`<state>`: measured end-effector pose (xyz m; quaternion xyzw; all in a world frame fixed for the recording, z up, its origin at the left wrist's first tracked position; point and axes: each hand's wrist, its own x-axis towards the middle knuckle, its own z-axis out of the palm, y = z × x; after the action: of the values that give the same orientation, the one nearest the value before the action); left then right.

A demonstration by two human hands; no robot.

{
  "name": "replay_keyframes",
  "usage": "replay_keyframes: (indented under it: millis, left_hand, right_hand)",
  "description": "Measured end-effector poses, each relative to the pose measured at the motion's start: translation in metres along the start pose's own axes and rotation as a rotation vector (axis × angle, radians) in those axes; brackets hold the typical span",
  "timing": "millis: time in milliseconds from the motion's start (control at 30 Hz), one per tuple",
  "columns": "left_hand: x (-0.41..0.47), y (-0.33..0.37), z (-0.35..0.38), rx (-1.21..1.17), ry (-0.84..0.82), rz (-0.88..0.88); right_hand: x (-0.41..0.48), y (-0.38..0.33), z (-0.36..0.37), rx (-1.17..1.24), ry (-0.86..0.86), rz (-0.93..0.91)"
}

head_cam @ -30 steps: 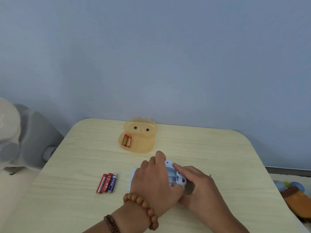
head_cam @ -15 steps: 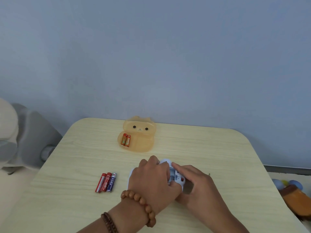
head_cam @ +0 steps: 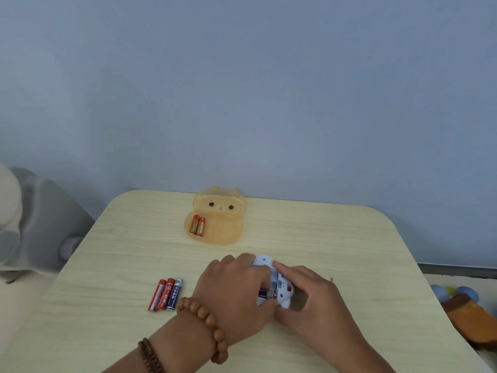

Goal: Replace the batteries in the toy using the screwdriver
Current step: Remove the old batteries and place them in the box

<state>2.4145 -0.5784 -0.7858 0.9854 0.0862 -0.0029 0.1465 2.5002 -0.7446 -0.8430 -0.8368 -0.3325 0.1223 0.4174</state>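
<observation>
In the head view, a pale wooden table (head_cam: 309, 230) is seen from above, against a blue-grey wall. Near the front edge, a small white toy (head_cam: 279, 288) is held on the tabletop between both hands. The left hand (head_cam: 234, 294) is laid over the toy's left part, fingers curled down around it; a wooden bead bracelet (head_cam: 207, 327) is worn at its wrist. The right hand (head_cam: 309, 297) is closed on the toy's right side, its forefinger stretched over the top. In the opened compartment between the hands, a dark battery (head_cam: 265, 294) is partly visible. Just left of the left hand, three loose batteries (head_cam: 165, 294) are laid side by side, two red and one blue. Farther back, an orange bear-shaped tray (head_cam: 223, 230) is placed, with two orange batteries (head_cam: 197, 225) in its left hollow. No screwdriver can be made out.
</observation>
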Motion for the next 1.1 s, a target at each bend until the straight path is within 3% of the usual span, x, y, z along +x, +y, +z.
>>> replay_keyframes:
  millis: [233,333,467,700,800,933,1100]
  left_hand:
    - [0.009,-0.005,0.001,-0.264,0.216,0.038]
    - [0.013,-0.010,-0.007,-0.491,0.292,-0.045]
    - [0.016,-0.022,-0.018,-0.783,0.296,-0.186]
    - [0.020,-0.050,-0.023,-1.004,0.194,-0.246]
    - [0.022,-0.061,-0.024,-0.952,0.208,-0.201]
    - [0.030,-0.097,-0.035,-0.505,0.224,0.002]
    - [0.043,-0.144,-0.051,-0.318,0.202,0.044]
  right_hand:
    - [0.002,-0.001,0.000,0.003,-0.020,-0.015]
    - [0.002,-0.001,0.001,0.025,-0.025,-0.005]
    - [0.003,-0.001,0.001,0.022,-0.014,-0.016]
    - [0.003,0.000,0.001,-0.004,-0.030,0.004]
    - [0.003,0.000,0.002,0.006,-0.028,0.007]
    - [0.003,-0.002,0.003,0.027,-0.026,0.003]
    - [0.005,-0.002,0.003,0.026,-0.047,0.005]
